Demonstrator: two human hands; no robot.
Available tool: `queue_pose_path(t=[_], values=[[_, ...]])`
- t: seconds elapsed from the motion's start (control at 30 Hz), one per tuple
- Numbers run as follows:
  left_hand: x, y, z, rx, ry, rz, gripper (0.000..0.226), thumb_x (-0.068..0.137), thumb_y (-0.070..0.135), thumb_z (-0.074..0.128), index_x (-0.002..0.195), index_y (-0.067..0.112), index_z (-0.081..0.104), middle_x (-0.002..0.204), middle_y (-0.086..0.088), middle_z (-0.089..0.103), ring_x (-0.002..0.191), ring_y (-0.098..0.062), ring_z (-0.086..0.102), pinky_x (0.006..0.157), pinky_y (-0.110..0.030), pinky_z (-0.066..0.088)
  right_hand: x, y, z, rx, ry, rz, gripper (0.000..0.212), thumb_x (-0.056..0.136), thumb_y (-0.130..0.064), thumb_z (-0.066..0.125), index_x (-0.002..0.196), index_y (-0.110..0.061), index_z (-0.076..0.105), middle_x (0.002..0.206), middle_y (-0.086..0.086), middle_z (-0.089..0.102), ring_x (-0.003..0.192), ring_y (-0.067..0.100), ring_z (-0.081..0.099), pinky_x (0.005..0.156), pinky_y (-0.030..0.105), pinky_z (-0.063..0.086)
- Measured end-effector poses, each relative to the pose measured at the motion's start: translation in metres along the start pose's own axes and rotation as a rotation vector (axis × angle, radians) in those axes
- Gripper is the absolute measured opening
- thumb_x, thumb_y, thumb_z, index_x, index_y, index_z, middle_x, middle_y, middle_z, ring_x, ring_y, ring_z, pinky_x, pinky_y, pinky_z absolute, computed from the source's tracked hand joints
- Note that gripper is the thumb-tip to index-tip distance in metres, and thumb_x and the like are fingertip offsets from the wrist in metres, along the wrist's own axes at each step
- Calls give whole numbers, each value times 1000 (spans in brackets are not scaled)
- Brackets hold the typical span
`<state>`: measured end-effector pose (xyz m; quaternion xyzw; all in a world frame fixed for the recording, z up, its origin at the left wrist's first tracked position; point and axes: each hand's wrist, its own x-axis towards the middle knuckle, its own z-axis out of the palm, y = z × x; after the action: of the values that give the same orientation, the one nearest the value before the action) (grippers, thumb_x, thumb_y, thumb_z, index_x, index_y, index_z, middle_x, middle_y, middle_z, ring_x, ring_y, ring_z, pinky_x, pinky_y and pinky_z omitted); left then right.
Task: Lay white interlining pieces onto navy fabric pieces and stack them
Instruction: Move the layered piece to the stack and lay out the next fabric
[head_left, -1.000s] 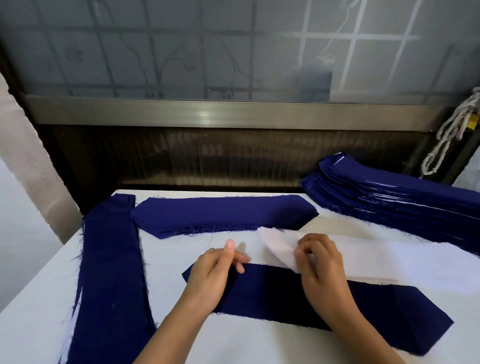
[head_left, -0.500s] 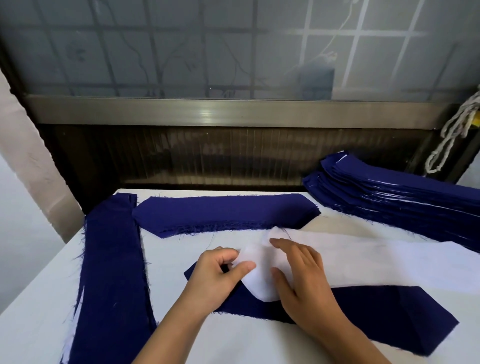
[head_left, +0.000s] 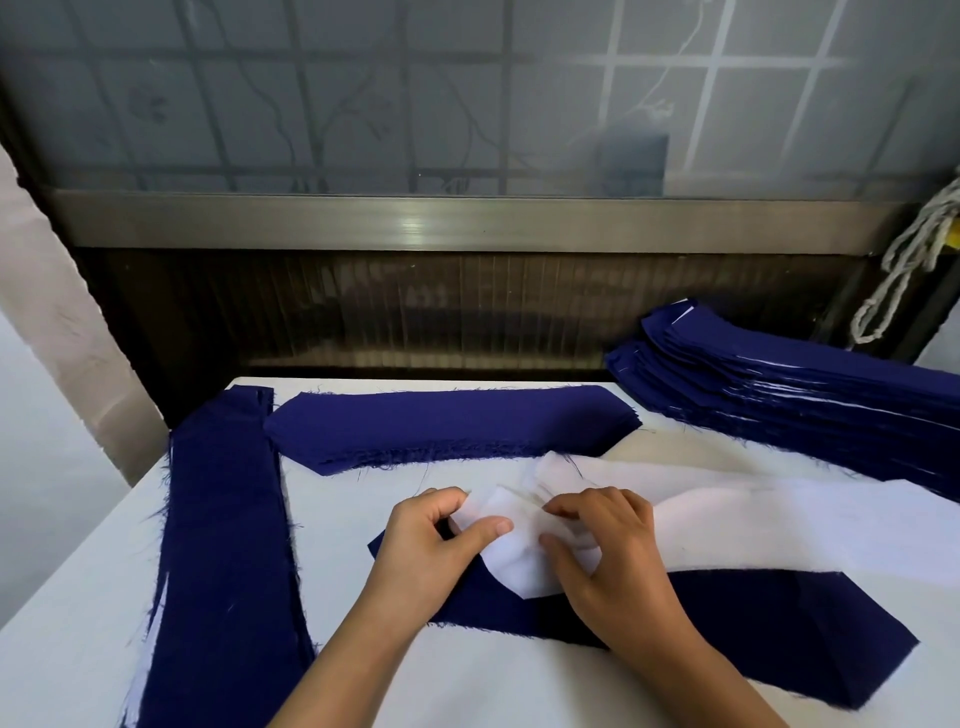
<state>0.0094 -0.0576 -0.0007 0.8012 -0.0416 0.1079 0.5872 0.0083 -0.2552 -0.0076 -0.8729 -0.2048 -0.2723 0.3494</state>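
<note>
While both hands meet near the middle of the table (head_left: 493, 691), the left hand (head_left: 431, 545) pinches the pointed end of the interlining (head_left: 779, 530) between thumb and curled fingers. The right hand (head_left: 608, 551), just beside it at 3 o'clock, grips the same end with bent fingers, and the white cloth is rumpled into folds between the two. From the hands the interlining runs off toward 3 o'clock. Its gripped end lies over the left part of the navy piece (head_left: 779, 623), and the rest sits askew, mostly beyond that piece's far edge. The navy piece lies flat under the hands, running from 9 o'clock out to about 4 o'clock. At 12 o'clock from the hands lies a low navy stack (head_left: 447, 423) with a frayed near edge. At 9 o'clock a long stack (head_left: 223, 545) runs from near to far, with white showing along its near left side. At 2 o'clock stands a tall pile (head_left: 810, 395) of navy pieces with thin white edges between the layers. A rope (head_left: 904, 270) hangs at the far right, beside a frosted window (head_left: 467, 93).
</note>
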Motion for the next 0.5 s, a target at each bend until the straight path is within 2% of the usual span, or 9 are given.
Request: queue_pose_path(t=[0.07,0.1,0.17,0.23,0.33,0.43,0.5], values=[[0,-1,0,22,20,8,55,76,34,82,62,10,35,62,1,26,58,-15,26,54,-27,26,-1,4,0,9,5,53,31,77,-20,73,102,-32,59,96,-33,52,111,-15,36,88,35,44],[1,-2,-1,29,36,15,46,79,30,81,60,15,42,59,3,31,57,-15,29,53,-26,28,-2,5,0,32,-16,110,34,78,-22,73,105,-36,57,98,-32,52,113,-11,34,88,35,45],[1,-2,-1,36,66,22,15,81,25,80,76,26,66,61,5,56,57,-19,41,56,-27,39,-4,7,-1,66,-57,168,37,79,-30,72,104,-44,49,99,-28,53,112,-2,33,90,36,45],[1,-2,-1,34,75,21,14,82,24,80,87,33,71,70,8,67,58,-15,48,59,-24,44,-3,4,-3,41,-41,132,31,76,-37,71,99,-41,50,97,-27,53,113,-7,33,90,36,45],[2,-5,-1,85,92,28,10,83,26,79,81,32,70,66,10,63,54,-7,45,56,-18,40,1,1,-3,-56,17,90,28,72,-50,68,90,-31,57,89,-25,56,107,-16,38,88,36,43],[2,-6,-1,93,90,25,6,86,26,75,84,30,72,74,8,70,62,-12,58,62,-28,49,2,6,-4,-143,-19,118,35,71,-62,64,83,-30,58,83,-20,58,86,1,53,91,33,36],[2,-7,-1,97,84,29,5,88,25,73,84,29,72,77,5,71,70,-17,63,68,-36,53,3,10,-5,-179,-42,130,33,70,-60,66,80,-29,59,81,-19,56,80,8,54,90,33,33]])
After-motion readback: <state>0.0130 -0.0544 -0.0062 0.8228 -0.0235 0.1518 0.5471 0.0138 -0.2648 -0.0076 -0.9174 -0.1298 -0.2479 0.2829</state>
